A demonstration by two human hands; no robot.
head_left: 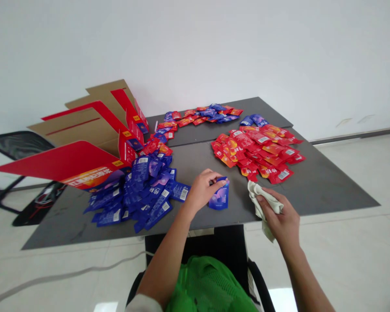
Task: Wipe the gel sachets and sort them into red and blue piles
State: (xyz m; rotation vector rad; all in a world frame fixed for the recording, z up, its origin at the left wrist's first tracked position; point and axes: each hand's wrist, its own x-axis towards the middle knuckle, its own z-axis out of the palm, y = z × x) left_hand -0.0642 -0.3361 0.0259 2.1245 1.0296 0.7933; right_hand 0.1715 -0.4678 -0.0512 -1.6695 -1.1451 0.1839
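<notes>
My left hand (201, 190) is closed on the upper edge of a blue pouch (219, 197) with a purple print, near the front of the grey table. In my right hand (282, 216) is a crumpled pale cloth (264, 203), pinched between thumb and fingers at the table's front edge. A heap of blue pouches (152, 190) lies to the left of my left hand. Beyond my right hand spreads a pile of red pouches (256, 147).
Open red cardboard boxes (84, 167) stand along the table's left side. Mixed red and blue packets (211, 113) lie at the back of the table (195, 160). A black chair (19, 147) is at the far left, and a pale cable (68, 275) crosses below the table.
</notes>
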